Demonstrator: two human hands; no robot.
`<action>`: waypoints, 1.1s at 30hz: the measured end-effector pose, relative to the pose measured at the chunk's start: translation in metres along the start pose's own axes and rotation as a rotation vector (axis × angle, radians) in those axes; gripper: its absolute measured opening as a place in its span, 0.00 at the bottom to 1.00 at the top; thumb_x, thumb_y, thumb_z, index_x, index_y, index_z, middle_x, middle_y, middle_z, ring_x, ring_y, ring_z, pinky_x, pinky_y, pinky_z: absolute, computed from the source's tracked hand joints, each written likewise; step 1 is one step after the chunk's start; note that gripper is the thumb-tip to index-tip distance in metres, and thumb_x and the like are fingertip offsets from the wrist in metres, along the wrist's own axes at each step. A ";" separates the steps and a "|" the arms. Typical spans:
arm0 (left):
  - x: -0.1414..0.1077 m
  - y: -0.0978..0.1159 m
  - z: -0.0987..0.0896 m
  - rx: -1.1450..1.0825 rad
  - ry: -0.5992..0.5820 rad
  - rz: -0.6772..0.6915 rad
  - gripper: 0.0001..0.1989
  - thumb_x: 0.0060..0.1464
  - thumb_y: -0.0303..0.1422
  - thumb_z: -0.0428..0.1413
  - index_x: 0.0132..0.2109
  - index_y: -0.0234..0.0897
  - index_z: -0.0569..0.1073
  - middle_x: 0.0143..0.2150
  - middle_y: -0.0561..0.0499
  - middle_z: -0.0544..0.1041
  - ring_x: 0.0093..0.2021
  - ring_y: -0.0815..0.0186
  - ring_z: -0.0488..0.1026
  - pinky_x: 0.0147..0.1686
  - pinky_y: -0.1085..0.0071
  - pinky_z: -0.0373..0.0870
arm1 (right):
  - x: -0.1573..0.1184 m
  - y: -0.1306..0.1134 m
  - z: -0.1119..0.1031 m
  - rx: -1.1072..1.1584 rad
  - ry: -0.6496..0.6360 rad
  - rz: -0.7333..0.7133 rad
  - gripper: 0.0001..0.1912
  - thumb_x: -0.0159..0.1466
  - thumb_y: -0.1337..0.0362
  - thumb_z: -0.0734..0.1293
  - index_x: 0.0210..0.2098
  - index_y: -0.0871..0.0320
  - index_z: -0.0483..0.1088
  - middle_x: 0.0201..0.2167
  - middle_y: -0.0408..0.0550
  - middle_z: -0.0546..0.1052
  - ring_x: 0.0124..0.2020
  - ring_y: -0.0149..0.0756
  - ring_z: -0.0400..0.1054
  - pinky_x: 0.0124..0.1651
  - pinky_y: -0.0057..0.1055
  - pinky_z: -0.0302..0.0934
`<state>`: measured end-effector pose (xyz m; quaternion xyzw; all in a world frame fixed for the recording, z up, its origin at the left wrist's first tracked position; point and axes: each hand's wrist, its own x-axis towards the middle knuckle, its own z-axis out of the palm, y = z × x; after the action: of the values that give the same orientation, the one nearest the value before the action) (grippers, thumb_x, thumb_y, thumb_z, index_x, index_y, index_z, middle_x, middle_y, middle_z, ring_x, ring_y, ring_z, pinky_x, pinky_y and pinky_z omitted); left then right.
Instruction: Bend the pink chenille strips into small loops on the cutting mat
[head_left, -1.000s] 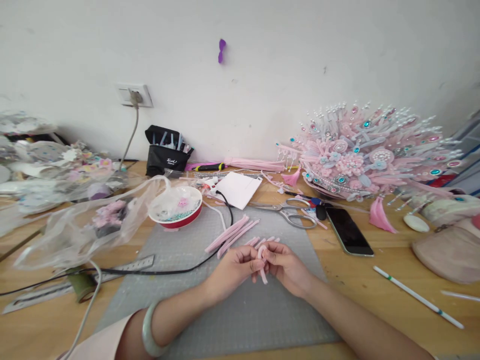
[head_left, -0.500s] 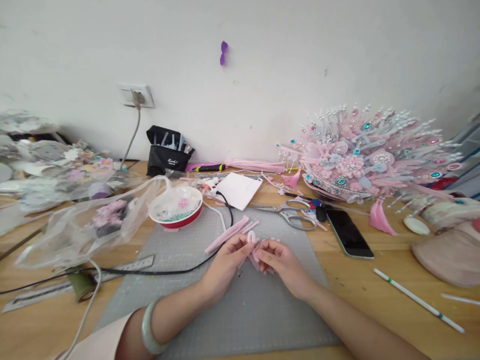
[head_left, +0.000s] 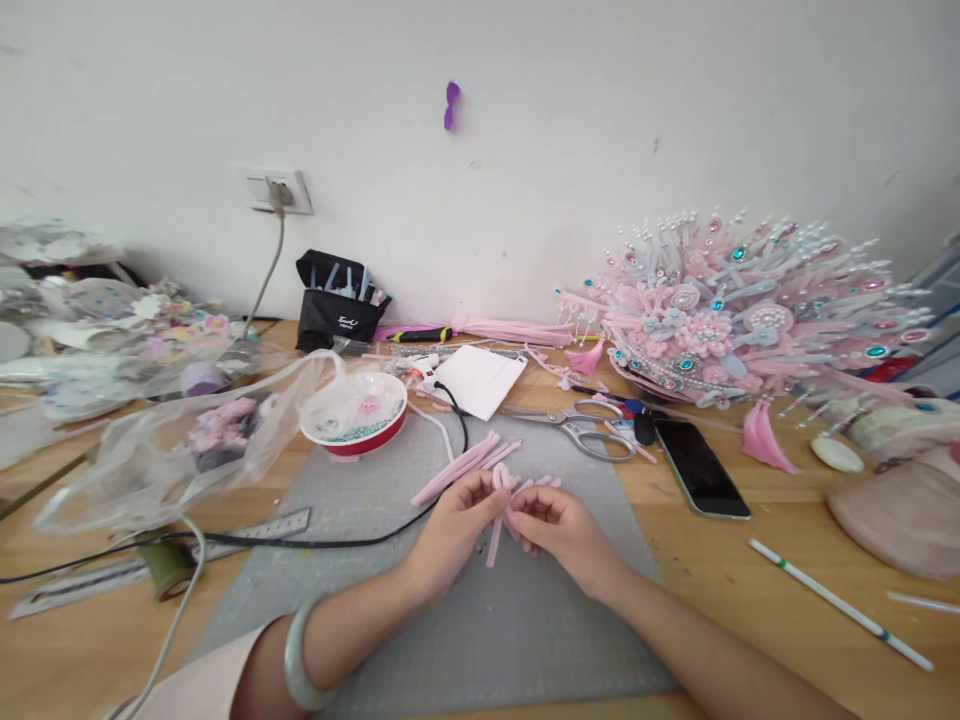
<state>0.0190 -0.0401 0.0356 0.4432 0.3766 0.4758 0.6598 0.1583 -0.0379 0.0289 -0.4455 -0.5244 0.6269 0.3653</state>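
Note:
Over the grey cutting mat [head_left: 480, 630] my two hands meet at a looped pink pipe cleaner [head_left: 495, 540]. My left hand [head_left: 457, 525] pinches it near the loop, which stands up above the thumb, while one tail hangs down toward the mat. My right hand [head_left: 559, 525] is closed on it from the other side, fingertips almost touching those of the left. Partly hidden behind the right fingers are more pink strands. Just beyond my left hand lies a bundle of pink pipe cleaners [head_left: 456, 468].
Scissors [head_left: 585, 432] and a phone [head_left: 701, 468] lie at right, before a beaded pink headdress [head_left: 712, 320]. A red-rimmed bead bowl [head_left: 386, 440] and a plastic bag [head_left: 150, 460] are at left. A black cable [head_left: 330, 544] crosses the mat's left side.
The pipe cleaner's tail now hangs down between my hands, and pink strands show above my right fingers. Both hands stay in nearly the same place.

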 end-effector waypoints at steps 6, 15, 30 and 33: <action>0.001 -0.003 0.000 -0.015 0.024 0.005 0.09 0.47 0.34 0.56 0.26 0.34 0.68 0.21 0.56 0.68 0.23 0.71 0.65 0.27 0.75 0.60 | 0.001 0.000 0.001 -0.056 0.053 -0.042 0.08 0.49 0.62 0.67 0.26 0.61 0.67 0.18 0.38 0.67 0.17 0.24 0.57 0.20 0.23 0.52; 0.006 -0.010 -0.010 0.000 -0.027 -0.031 0.07 0.47 0.33 0.56 0.30 0.33 0.73 0.28 0.50 0.73 0.32 0.66 0.68 0.37 0.71 0.62 | 0.002 0.004 -0.002 -0.080 0.122 -0.053 0.07 0.50 0.63 0.65 0.26 0.61 0.68 0.16 0.37 0.66 0.15 0.23 0.56 0.18 0.21 0.51; 0.006 -0.012 -0.006 -0.145 -0.010 -0.062 0.06 0.40 0.29 0.61 0.27 0.32 0.71 0.28 0.52 0.72 0.33 0.66 0.69 0.38 0.69 0.64 | 0.005 0.009 -0.008 -0.105 0.131 -0.059 0.07 0.52 0.63 0.64 0.27 0.61 0.69 0.16 0.38 0.66 0.15 0.23 0.57 0.18 0.22 0.54; 0.006 -0.011 -0.005 -0.165 -0.020 -0.081 0.06 0.41 0.29 0.60 0.28 0.32 0.70 0.27 0.53 0.72 0.30 0.67 0.69 0.35 0.69 0.65 | 0.005 0.010 -0.008 -0.127 0.136 -0.074 0.06 0.52 0.64 0.64 0.27 0.61 0.70 0.16 0.39 0.67 0.15 0.24 0.57 0.18 0.22 0.53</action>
<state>0.0194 -0.0352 0.0229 0.3763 0.3472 0.4739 0.7164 0.1646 -0.0323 0.0174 -0.4895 -0.5531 0.5469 0.3943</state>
